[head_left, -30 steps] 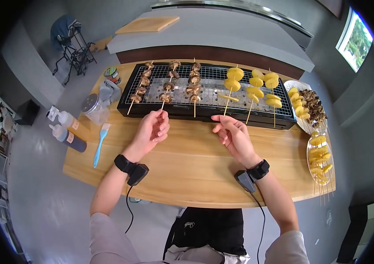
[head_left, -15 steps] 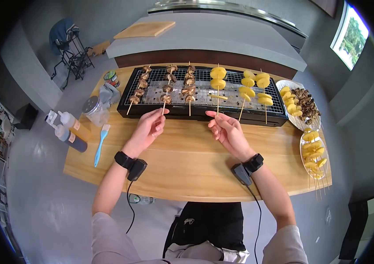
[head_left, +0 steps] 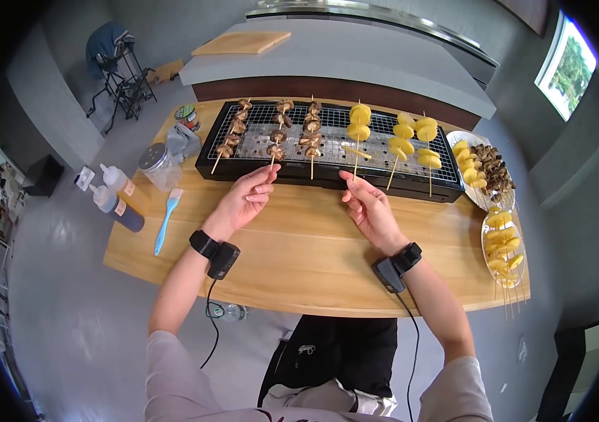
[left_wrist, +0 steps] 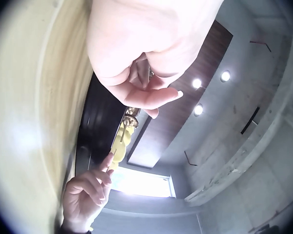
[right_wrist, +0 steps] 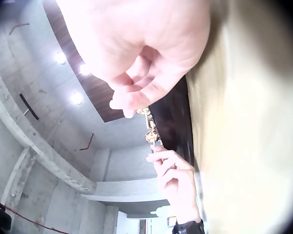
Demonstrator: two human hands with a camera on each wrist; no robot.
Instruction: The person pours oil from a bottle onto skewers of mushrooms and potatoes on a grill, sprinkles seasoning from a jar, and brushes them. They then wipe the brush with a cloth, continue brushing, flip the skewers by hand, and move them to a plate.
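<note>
In the head view my left hand (head_left: 247,202) pinches the bare stick end of a mushroom skewer (head_left: 278,136), the second from the left on the grill (head_left: 384,180). My right hand (head_left: 373,213) holds the stick of the leftmost potato skewer (head_left: 358,131) between thumb and forefinger. Both skewers lie on the wire grate, their sticks reaching over the front edge. Other mushroom skewers (head_left: 311,141) flank the left one, and more potato skewers (head_left: 402,145) lie to the right. Each wrist view shows curled fingers close up, hiding much of that hand's stick.
On the right stand a plate of potato slices and mushrooms (head_left: 496,172) and a dish of potato skewers (head_left: 491,273). At left are sauce bottles (head_left: 118,204), a lidded jar (head_left: 159,169) and a blue brush (head_left: 166,223). A counter with a cutting board (head_left: 242,43) is behind.
The potato skewer in my right hand has shifted left and stands straighter on the grate. My left hand's mushroom skewer has moved slightly right. Both hands keep their pinch.
</note>
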